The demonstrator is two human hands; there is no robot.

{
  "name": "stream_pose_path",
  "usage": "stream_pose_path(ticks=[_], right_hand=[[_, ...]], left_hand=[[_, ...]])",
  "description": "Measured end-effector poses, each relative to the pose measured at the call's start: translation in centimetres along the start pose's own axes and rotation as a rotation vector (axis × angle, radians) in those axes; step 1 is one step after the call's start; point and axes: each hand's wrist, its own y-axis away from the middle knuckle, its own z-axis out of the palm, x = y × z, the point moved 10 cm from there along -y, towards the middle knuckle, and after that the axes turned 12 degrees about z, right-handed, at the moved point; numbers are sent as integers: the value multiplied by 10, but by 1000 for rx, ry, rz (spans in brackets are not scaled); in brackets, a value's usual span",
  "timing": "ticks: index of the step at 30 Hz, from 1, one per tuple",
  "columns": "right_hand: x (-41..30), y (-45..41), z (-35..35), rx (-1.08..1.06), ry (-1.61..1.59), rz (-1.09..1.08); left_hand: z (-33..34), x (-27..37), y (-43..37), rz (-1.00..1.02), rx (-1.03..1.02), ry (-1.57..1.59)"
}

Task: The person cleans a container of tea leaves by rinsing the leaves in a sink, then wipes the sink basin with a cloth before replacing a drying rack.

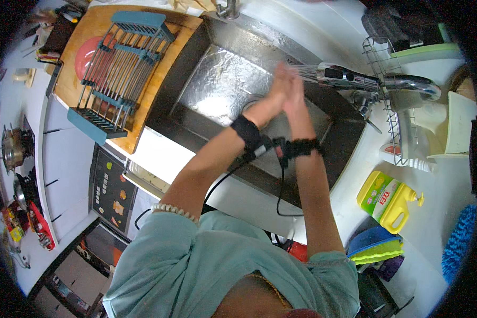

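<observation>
My left hand (pixel 267 106) and my right hand (pixel 295 92) are pressed palm to palm over the stainless-steel sink (pixel 218 85). Both are blurred, and I cannot make out the spacing of their fingers. No object shows in either one. Water sprays sideways onto my fingertips from the head of a chrome faucet (pixel 348 76). Below the hands, the sink drain (pixel 251 102) is partly covered by my left hand. A black strap (pixel 246 129) with a cable circles my left wrist, and another black strap (pixel 304 148) is on my right wrist.
Left of the basin, a metal dish rack (pixel 121 73) with blue-grey ends stands over a pink bowl (pixel 88 59) on a wooden board (pixel 183 28). On the right counter are a yellow detergent jug (pixel 385 200), folded cloths (pixel 375 246), a wire rack (pixel 391 131) and a blue brush (pixel 459 242).
</observation>
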Motion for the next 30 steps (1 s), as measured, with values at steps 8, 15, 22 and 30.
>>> stream_pose_path(ticks=[8,15,22,30], right_hand=[[-26,-9,-6,-223,-106,-108],[-81,52,-21,-117,555,-568],[-161,244,-20,623,1026,-1088],[-271,240,-44,1226,1575,-722]], left_hand=[[19,-30,-29,-55,-80,234],[57,0,10,-259,-58,635],[50,9,18,-185,-230,410],[34,-10,49,-297,-236,51]])
